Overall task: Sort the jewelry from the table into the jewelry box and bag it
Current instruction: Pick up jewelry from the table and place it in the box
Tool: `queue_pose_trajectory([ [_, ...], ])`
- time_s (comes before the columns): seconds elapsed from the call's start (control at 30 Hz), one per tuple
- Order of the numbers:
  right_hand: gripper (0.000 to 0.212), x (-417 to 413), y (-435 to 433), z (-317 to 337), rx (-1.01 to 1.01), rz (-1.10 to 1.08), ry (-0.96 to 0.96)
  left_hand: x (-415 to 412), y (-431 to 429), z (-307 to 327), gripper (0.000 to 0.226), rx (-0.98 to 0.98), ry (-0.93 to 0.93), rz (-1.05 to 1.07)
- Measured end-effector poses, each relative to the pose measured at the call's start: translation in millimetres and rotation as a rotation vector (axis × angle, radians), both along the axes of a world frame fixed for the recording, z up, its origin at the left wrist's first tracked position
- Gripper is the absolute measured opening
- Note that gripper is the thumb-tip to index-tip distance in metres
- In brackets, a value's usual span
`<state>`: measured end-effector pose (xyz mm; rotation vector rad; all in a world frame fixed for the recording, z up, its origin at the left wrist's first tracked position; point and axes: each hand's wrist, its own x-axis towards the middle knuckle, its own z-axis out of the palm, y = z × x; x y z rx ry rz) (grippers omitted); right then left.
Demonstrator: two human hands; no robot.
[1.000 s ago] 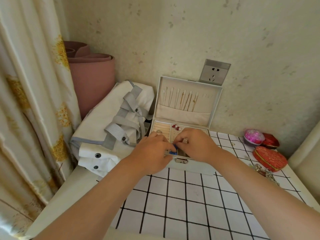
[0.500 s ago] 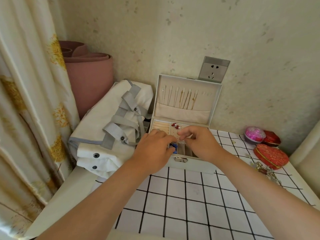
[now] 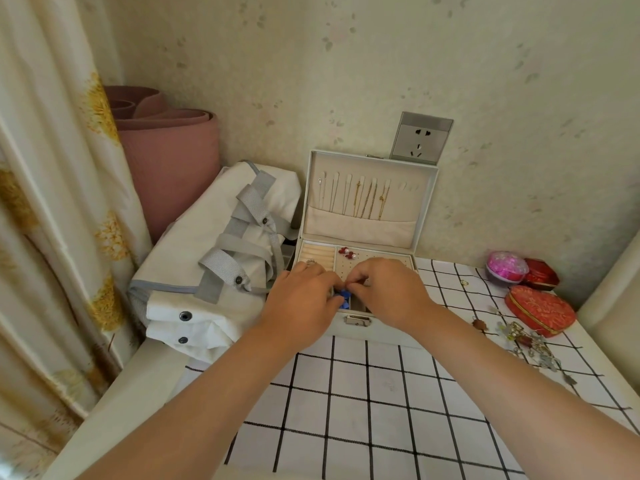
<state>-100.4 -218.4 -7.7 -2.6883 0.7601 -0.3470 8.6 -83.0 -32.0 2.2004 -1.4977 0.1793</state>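
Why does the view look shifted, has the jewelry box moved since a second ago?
No. The jewelry box still stands with its open lid just below the wall socket and beside the white bag; only the camera shifted slightly.

The right hand (image 3: 388, 292) has come back down. Half a second ago its thumb and forefinger were lifted over the perforated cream earring panel (image 3: 367, 257) of the open white jewelry box (image 3: 381, 329). Now its curled fingertips sit low over the front compartments, meeting the left hand (image 3: 301, 303). The small blue jewelry piece (image 3: 343, 302) at the left fingertips shows more plainly than a second ago.
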Motion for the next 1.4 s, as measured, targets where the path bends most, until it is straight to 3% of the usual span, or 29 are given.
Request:
queue_pose_trajectory([
  [0.23, 0.024, 2.8, 0.1, -0.5, 0.219, 0.009, -0.129, 1.7, 0.5, 0.9, 0.028, -0.034, 0.075, 0.012],
  [0.43, 0.020, -0.1, 6.9, 4.3, -0.129, 0.102, -0.031, 3.0, 0.9, 1.2, 0.026, -0.002, 0.085, -0.002],
  [0.6, 0.023, -4.8, -4.4, 5.1, 0.030, 0.101, 0.047, 6.2, 2.2, 3.9, 0.031, 0.030, 0.128, -0.042],
  [0.77, 0.024, -13.8, -8.0, 1.6, 0.012, 0.124, -0.035, 9.3, 3.9, 6.3, 0.034, 0.059, 0.186, -0.067],
  [0.83, 0.024, -16.4, -5.6, 2.2, 0.041, 0.139, -0.111, 7.0, 5.1, 8.8, 0.032, 0.031, 0.202, -0.067],
  [0.93, 0.027, -19.9, 0.7, -0.1, 0.005, 0.207, -0.078, 3.7, 6.9, 14.0, 0.026, -0.059, 0.217, -0.009],
  [1.07, 0.020, -20.1, 2.6, -1.6, -0.046, 0.204, -0.041, 5.8, 7.5, 12.4, 0.027, -0.087, 0.154, 0.028],
  [1.17, 0.010, -15.5, 2.8, -1.3, -0.033, 0.143, -0.131, 4.8, 5.9, 8.9, 0.024, -0.020, 0.127, 0.028],
  [1.23, 0.015, -10.2, 1.6, -1.3, -0.029, 0.130, -0.182, 2.9, 4.6, 7.5, 0.019, -0.027, 0.114, 0.045],
  [1.3, 0.029, -5.1, -0.2, -1.1, -0.036, 0.184, -0.153, 1.7, 4.3, 8.5, 0.015, -0.053, 0.114, 0.070],
  [1.4, 0.029, 0.5, -4.1, -2.8, -0.157, 0.338, 0.010, 3.8, 5.6, 10.9, 0.012, -0.081, 0.124, 0.111],
])
